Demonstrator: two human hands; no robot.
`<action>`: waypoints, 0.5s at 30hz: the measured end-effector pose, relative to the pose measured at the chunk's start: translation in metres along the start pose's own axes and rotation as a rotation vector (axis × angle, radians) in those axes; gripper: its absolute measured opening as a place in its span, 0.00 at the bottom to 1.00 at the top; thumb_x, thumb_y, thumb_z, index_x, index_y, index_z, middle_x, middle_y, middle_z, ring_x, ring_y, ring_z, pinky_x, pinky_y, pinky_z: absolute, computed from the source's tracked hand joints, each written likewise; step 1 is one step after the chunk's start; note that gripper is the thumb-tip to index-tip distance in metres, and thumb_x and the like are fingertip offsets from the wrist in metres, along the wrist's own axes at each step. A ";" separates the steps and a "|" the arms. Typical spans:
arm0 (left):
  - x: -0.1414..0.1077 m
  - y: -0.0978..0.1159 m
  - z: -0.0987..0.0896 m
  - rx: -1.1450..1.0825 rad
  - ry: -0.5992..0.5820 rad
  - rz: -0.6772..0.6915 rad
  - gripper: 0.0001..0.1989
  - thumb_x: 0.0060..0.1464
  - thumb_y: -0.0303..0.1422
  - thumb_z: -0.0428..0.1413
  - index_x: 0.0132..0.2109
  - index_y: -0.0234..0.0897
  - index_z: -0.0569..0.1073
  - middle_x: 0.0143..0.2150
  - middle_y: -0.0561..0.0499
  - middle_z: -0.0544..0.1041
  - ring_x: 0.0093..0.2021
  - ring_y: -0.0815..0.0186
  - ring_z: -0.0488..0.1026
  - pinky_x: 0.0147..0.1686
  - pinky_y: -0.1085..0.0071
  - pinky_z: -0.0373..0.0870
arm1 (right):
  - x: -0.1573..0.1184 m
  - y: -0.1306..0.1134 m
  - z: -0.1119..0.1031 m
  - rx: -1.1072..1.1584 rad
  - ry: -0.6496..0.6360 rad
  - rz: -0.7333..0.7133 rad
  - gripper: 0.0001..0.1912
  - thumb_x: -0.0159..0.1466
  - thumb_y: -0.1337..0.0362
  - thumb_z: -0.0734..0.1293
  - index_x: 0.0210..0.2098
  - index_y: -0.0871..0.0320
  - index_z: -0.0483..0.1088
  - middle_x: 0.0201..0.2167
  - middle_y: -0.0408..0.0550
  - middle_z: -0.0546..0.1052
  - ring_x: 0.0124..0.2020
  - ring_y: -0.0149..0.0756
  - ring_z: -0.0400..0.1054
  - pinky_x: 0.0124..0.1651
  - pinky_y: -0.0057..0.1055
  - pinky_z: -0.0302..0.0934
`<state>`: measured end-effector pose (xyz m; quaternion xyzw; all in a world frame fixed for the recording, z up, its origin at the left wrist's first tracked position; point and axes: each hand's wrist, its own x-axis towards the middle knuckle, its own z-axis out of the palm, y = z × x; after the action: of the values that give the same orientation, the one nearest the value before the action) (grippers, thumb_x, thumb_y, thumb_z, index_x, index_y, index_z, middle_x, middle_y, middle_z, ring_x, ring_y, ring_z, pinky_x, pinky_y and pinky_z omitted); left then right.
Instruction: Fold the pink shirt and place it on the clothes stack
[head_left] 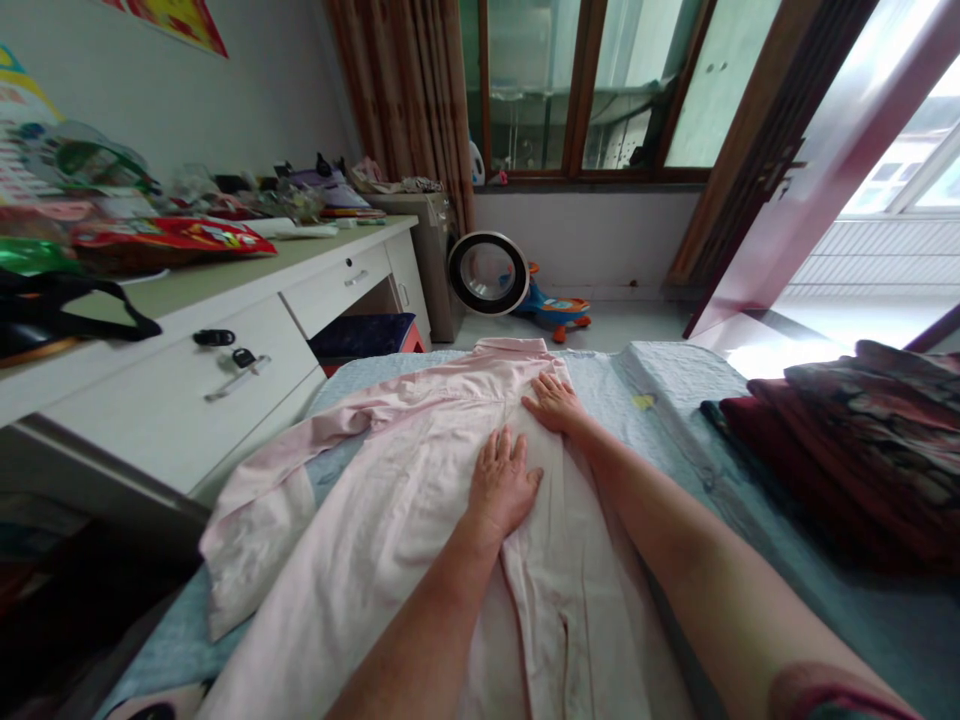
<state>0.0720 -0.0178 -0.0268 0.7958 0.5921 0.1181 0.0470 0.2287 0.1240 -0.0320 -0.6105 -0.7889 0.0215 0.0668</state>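
A pale pink long-sleeved shirt lies spread on a bed with a light blue sheet. Its collar points to the far edge, and one sleeve stretches out to the left, bent toward me. The right part of the shirt is folded inward over the middle, with its edge running lengthwise. My left hand rests flat on the middle of the shirt, fingers stretched. Farther up, near the collar, my right hand lies flat on the folded part, fingers extended.
A stack of folded dark red and patterned cloth sits on the bed at right. Along the left runs a white desk loaded with packets. Beyond the bed stand a washing machine with its round door swung out and a blue-orange ride-on toy.
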 end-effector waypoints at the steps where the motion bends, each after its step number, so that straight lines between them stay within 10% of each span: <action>1: 0.001 -0.002 -0.001 -0.020 0.011 0.011 0.31 0.62 0.44 0.50 0.67 0.33 0.62 0.70 0.37 0.58 0.70 0.48 0.55 0.66 0.53 0.54 | 0.001 0.001 0.000 0.007 -0.002 0.017 0.33 0.71 0.46 0.51 0.67 0.59 0.56 0.71 0.56 0.52 0.70 0.46 0.45 0.68 0.45 0.43; 7: 0.010 -0.028 -0.014 -0.177 0.228 -0.198 0.20 0.63 0.28 0.45 0.59 0.35 0.69 0.55 0.42 0.75 0.57 0.60 0.71 0.57 0.64 0.65 | -0.009 -0.005 -0.012 0.112 0.094 0.073 0.32 0.70 0.53 0.54 0.68 0.64 0.53 0.69 0.57 0.56 0.69 0.44 0.48 0.68 0.42 0.42; 15: 0.016 -0.046 -0.021 -0.311 0.140 -0.280 0.12 0.60 0.31 0.51 0.47 0.36 0.76 0.42 0.46 0.80 0.44 0.62 0.76 0.46 0.69 0.68 | -0.043 -0.032 -0.016 0.132 0.052 -0.147 0.20 0.69 0.56 0.57 0.54 0.56 0.70 0.58 0.53 0.70 0.57 0.43 0.64 0.60 0.38 0.53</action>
<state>0.0284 0.0096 -0.0144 0.6790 0.6732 0.2551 0.1438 0.2112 0.0731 -0.0156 -0.5456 -0.8264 0.0527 0.1286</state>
